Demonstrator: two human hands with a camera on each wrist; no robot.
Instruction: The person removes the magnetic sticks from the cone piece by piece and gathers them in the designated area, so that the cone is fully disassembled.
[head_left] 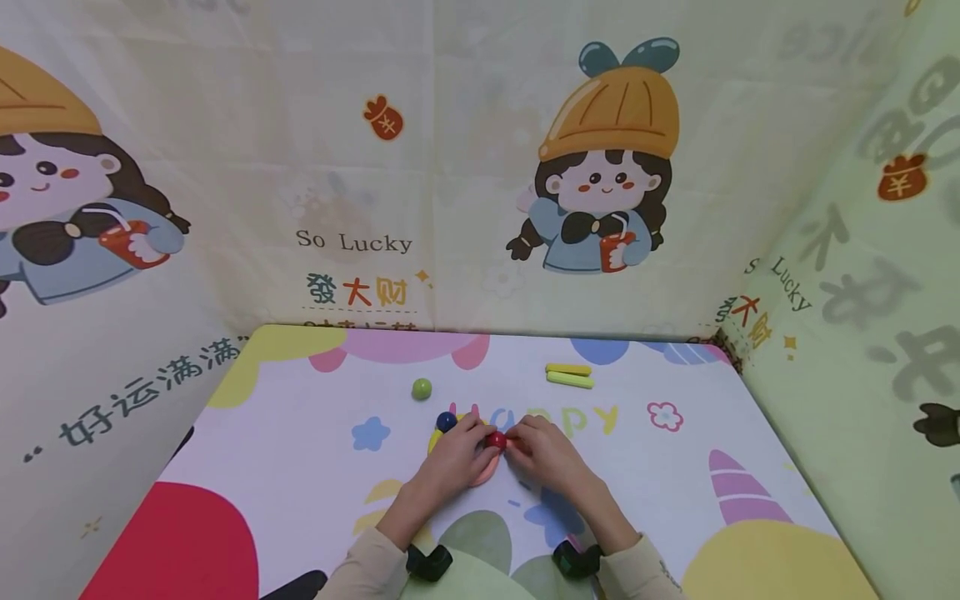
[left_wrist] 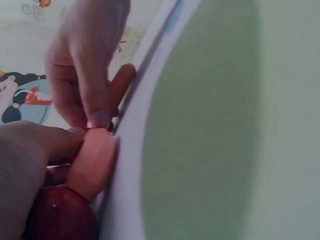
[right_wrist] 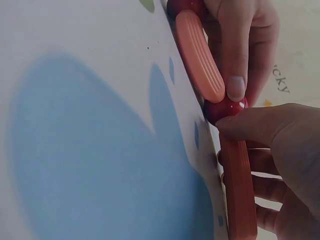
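Note:
My left hand [head_left: 453,454] pinches a glossy red ball [right_wrist: 227,109], thumb against its side. A curved, ridged orange rod [right_wrist: 197,55] runs from this ball to a second dark red ball [left_wrist: 62,215] by the left palm. My right hand [head_left: 551,454] grips a straight orange stick [right_wrist: 237,185], its end right at the first red ball. The right thumb lies over that joint, with the fingers behind the stick. In the head view, a dark blue ball [head_left: 446,422] and a yellow piece [head_left: 433,439] show beside the left hand, which partly hides them.
A green ball [head_left: 422,389] lies farther back on the printed tabletop [head_left: 300,450]. Toward the back right, a yellow stick [head_left: 568,369] and a pale green stick [head_left: 570,380] lie side by side. A printed cloth wall [head_left: 465,167] rises behind the table.

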